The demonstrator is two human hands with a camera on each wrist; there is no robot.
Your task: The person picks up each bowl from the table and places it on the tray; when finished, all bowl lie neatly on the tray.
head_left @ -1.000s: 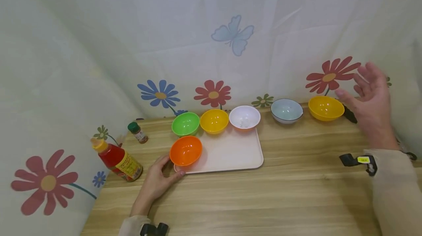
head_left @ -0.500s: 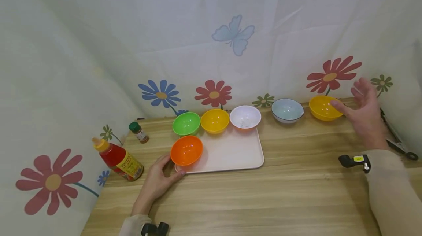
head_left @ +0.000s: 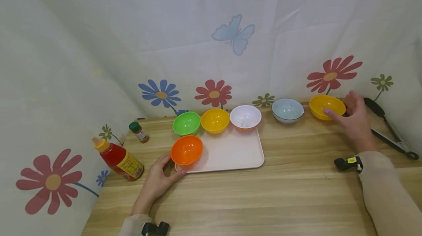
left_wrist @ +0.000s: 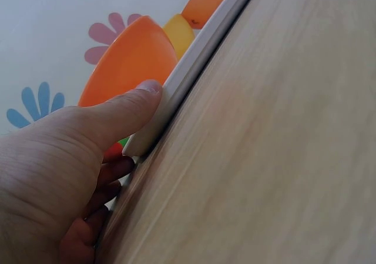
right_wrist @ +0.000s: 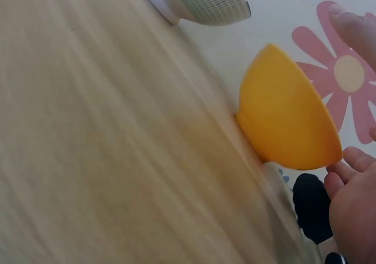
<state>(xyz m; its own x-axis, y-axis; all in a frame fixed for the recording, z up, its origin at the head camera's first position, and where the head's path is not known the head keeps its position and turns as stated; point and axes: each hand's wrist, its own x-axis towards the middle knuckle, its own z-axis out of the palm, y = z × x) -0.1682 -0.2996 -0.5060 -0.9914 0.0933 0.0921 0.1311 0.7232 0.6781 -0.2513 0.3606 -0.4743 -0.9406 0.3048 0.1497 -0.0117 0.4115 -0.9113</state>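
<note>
My left hand [head_left: 159, 179] holds the near left corner of the pale tray [head_left: 230, 155], its thumb [left_wrist: 132, 108] along the front rim and its fingers beyond the corner. Beside it an orange bowl [head_left: 187, 150] stands on the tray's left end. Across the tray's back are a green bowl [head_left: 186, 123], a yellow bowl [head_left: 215, 120] and a bowl white inside and orange outside [head_left: 245, 117]. My right hand [head_left: 357, 124] spreads around the right side of another yellow bowl [right_wrist: 285, 114], thumb over the near rim in the head view, fingertips close to the rim in the right wrist view.
A light blue bowl [head_left: 287, 110] with a dark rim stands left of the right-hand yellow bowl. Black-headed tongs [head_left: 390, 133] lie at the far right. At left are a red sauce bottle [head_left: 120, 161] and a green-capped jar [head_left: 139, 132]. A floral curtain [head_left: 184, 45] hangs behind.
My right hand has come down and left to the right-hand yellow bowl, uncovering the tongs. My left hand, the tray and the bowls stay in place.
</note>
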